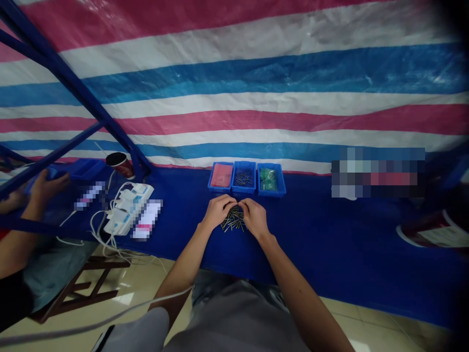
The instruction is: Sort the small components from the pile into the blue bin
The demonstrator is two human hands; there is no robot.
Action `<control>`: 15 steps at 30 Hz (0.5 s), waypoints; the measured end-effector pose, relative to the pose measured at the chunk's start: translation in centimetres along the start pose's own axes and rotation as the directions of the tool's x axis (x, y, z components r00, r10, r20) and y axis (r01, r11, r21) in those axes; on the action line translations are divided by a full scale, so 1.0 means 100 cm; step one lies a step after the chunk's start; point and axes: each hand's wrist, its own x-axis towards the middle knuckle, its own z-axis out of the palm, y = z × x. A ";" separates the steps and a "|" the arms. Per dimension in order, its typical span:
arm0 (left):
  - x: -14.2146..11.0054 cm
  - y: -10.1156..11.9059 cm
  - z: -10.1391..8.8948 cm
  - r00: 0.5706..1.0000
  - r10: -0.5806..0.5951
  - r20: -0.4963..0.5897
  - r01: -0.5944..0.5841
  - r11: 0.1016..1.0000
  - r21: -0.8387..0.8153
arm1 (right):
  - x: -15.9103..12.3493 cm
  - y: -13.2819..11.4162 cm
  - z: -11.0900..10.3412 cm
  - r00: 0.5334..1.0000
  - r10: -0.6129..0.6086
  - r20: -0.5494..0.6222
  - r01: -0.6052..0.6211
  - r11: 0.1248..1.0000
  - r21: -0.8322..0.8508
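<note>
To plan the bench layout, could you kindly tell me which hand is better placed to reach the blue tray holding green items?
The right hand seems better placed: it lies nearer that blue tray, while the left hand sits beyond the pile of small pins.

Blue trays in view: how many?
4. Three sit side by side, mid-frame: left tray, middle tray, right tray. A fourth tray is far left, by the paper cup. Others may be hidden.

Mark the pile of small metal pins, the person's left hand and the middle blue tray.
Pile of small metal pins (233, 220): head view, pile's middle.
Left hand (219, 210): head view, back of the hand.
Middle blue tray (244, 189): head view, front wall.
</note>
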 end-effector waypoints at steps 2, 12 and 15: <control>0.000 0.000 0.000 1.000 0.005 -0.006 -0.005 1.000 -0.007 | 0.000 0.001 0.000 1.000 0.015 0.012 -0.015 1.000 -0.014; 0.000 0.001 -0.001 0.999 -0.017 -0.037 0.018 1.000 0.012 | 0.001 -0.003 -0.002 0.999 -0.032 -0.042 0.036 0.992 0.117; 0.000 0.003 -0.002 1.000 -0.014 -0.026 0.014 1.000 0.002 | 0.002 -0.001 -0.002 0.999 -0.025 -0.038 0.029 0.994 0.106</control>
